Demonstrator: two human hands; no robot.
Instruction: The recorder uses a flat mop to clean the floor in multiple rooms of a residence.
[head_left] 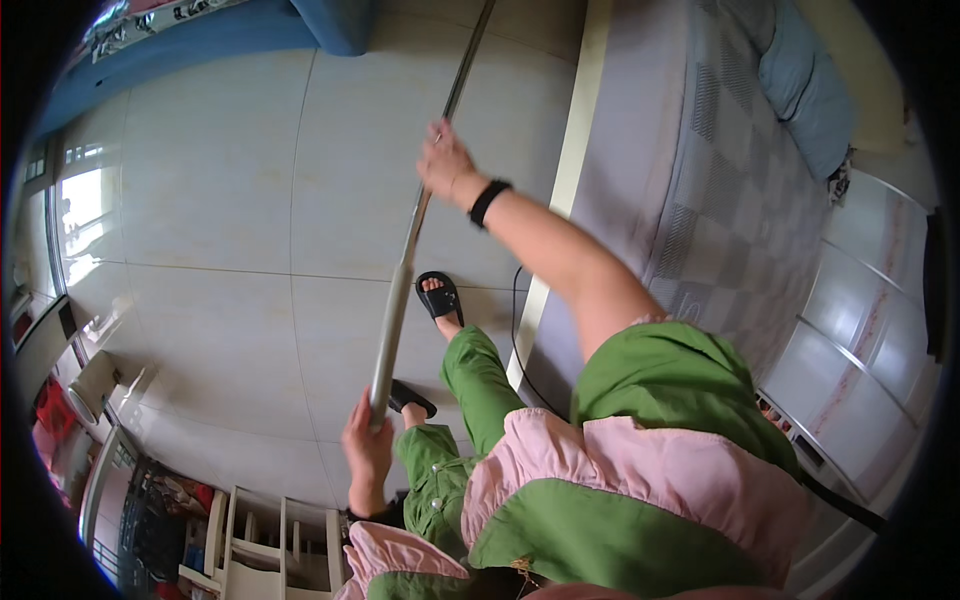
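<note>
Metal catches the light along a long grey pole point(405, 255) that a person grips in both bare hands above a pale tiled floor point(210, 210). The left hand point(367, 450) is wrapped round the thicker lower end of the pole, fingers closed tight on it, thumb side uppermost. The right hand point(443, 160), with a black wristband point(489, 201) just behind it on the forearm, is closed on the thinner upper stretch of the shaft, well apart from the left hand; its fingers curl over the far side of the pole. Beyond the right fingers the pole narrows and runs on to the top edge of the view, where its head is out of sight.

Between the two hands, just to the right of the shaft, a foot in a black sandal point(439, 297) stands on the tiles; a second black sandal point(411, 398) sits just beside the left fingers. Green trousers point(470, 380) and a green and pink top point(640, 470) fill the space below the right arm. To the right of the right hand lies a bed with a grey chequered cover point(730, 170), a black cable point(517, 330) trailing along its pale edge. Below the left hand stands a white shelf unit point(265, 545).
</note>
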